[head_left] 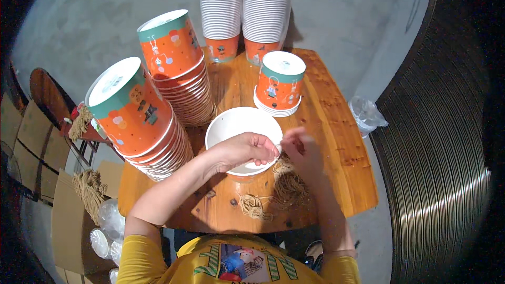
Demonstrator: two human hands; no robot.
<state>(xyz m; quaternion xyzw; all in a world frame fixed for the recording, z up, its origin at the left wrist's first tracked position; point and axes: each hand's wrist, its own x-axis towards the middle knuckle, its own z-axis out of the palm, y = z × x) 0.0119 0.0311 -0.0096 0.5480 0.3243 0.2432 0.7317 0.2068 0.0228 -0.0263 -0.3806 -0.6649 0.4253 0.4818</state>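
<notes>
A white-lined paper tub (239, 123) stands mouth up on the wooden table in front of me. My left hand (247, 151) reaches over its mouth, thumb and fingers pinched together at the right part of the rim. Beige string (282, 168) seems to run down from these fingertips to a loose tangle (289, 188) on the table. Close by on the right, my right hand (304, 152) has bent fingers beside the rim; motion smears it, and whether it holds a strand cannot be seen. A smaller string bundle (254, 206) lies nearer to me.
Two tall stacks of upturned orange tubs (134, 110) (176, 52) lean at the left. A short stack (280, 81) stands behind the open tub. Two wrapped stacks (220, 8) (265, 8) rise at the far edge. String hanks (89, 189) hang at left over cardboard boxes (73, 226).
</notes>
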